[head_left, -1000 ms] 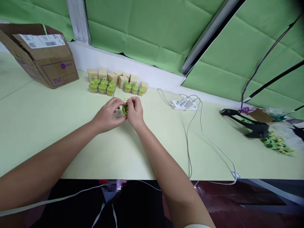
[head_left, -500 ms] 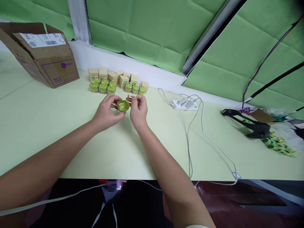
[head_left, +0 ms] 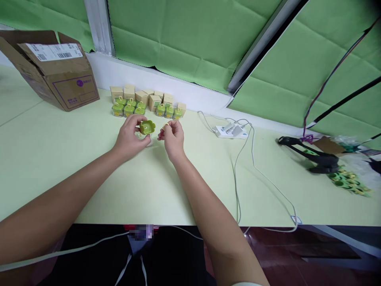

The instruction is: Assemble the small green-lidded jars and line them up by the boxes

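My left hand (head_left: 131,137) grips a green lid (head_left: 147,127), its hollow underside turned toward me. Partly behind those fingers, a small clear container (head_left: 149,142) shows on the table; I cannot tell whether the hand touches it. To the right, my right hand (head_left: 173,139) pinches a small pale yellow ring (head_left: 165,126), mostly covered by the fingertips. A gap separates the lid from the ring. Beyond both hands, several lidded jars (head_left: 129,109) with green tops and yellow loops stand in two groups.
Small cardboard boxes (head_left: 142,96) line the wall behind the jars. A large open carton (head_left: 68,79) stands at the back left. On the right lie a power strip (head_left: 230,132) with white cables, a black headband-like object (head_left: 309,153) and several green pieces (head_left: 348,182).
My left hand has moved slightly left with the lid and tilted it. The lid and my right hand are farther apart, and the clear container below has come into view.
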A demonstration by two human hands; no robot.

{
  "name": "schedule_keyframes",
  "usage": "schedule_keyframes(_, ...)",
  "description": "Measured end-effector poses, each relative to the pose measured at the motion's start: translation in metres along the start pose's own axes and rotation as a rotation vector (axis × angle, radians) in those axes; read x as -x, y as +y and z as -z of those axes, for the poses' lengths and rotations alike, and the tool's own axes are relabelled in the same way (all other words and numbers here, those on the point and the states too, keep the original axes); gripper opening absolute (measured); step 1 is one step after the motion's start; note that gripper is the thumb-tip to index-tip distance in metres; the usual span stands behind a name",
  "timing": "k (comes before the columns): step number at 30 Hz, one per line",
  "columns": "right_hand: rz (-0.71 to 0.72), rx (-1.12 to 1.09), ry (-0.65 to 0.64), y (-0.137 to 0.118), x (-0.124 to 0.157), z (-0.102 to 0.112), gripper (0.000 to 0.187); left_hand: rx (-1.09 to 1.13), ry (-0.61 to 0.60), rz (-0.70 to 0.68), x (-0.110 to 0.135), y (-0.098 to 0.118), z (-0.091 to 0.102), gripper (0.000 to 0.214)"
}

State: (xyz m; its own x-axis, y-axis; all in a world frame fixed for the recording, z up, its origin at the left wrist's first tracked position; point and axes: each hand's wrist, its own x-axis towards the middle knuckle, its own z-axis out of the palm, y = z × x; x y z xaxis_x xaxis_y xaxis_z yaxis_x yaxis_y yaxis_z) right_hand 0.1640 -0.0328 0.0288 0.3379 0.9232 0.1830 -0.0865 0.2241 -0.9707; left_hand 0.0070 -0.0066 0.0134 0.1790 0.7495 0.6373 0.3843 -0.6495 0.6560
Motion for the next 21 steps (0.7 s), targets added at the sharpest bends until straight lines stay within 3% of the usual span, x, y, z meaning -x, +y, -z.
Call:
schedule_keyframes(10,-0.069,-0.036,-0.011,-0.002,0.001,-0.003,0.014,-0.024,-0.037,0.048,0.000,0.000,0.003,0.050)
schedule_keyframes(17,0.006,0.040,0.003,0.003,-0.004,0.004,0.009,-0.009,-0.041,0.040,0.000,-0.002,0.002,0.048)
schedule_keyframes(21,0.078,0.131,-0.058,0.010,-0.006,0.005,0.027,0.019,-0.049,0.054,0.001,-0.003,0.001,0.050)
